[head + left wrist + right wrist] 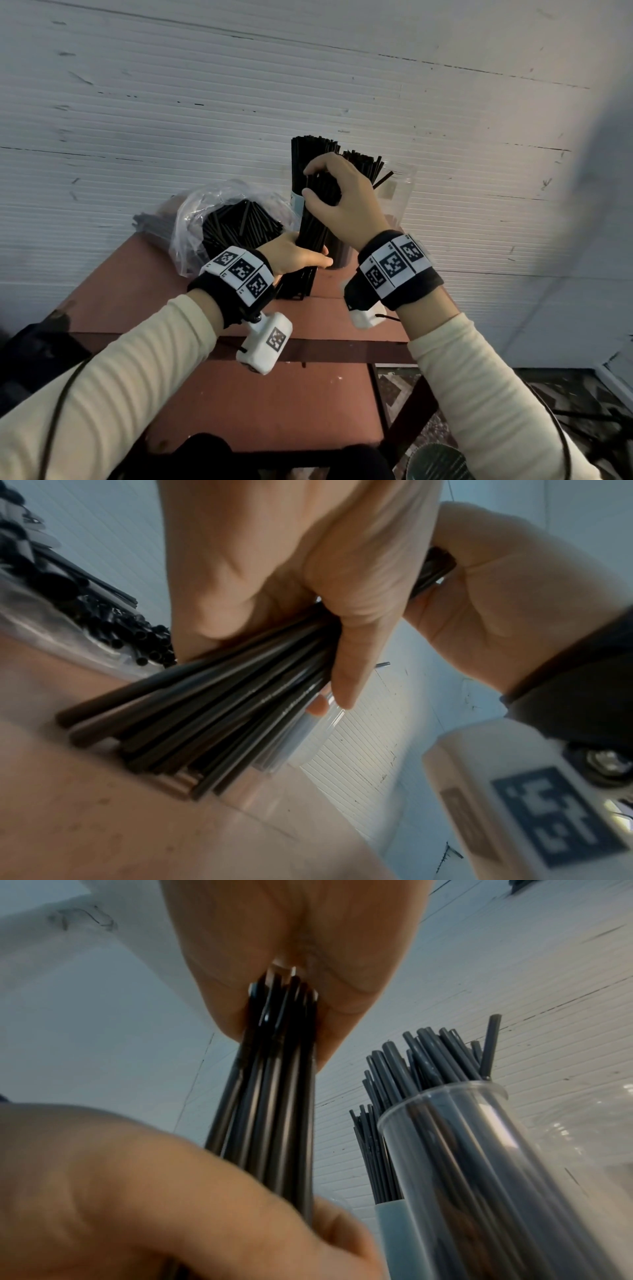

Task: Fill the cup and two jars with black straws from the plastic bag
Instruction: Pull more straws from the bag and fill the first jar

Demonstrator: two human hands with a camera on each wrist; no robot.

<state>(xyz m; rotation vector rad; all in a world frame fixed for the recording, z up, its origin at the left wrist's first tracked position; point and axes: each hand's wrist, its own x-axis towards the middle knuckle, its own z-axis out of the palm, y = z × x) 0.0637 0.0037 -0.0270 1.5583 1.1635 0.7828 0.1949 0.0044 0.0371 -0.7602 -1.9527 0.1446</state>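
Both hands hold one upright bundle of black straws whose lower ends stand on the red table. My left hand grips the bundle low down; the same straws fan out below its fingers. My right hand grips the bundle's top, seen from below as straws pinched between its fingers. The clear plastic bag with more straws lies left of the bundle. Behind stand a blue-banded cup, a clear jar, both full of straws, and another clear jar.
A white ribbed wall rises directly behind the containers. The table's front edge runs below my wrists, with a lower red shelf beneath. Patterned floor shows to the right.
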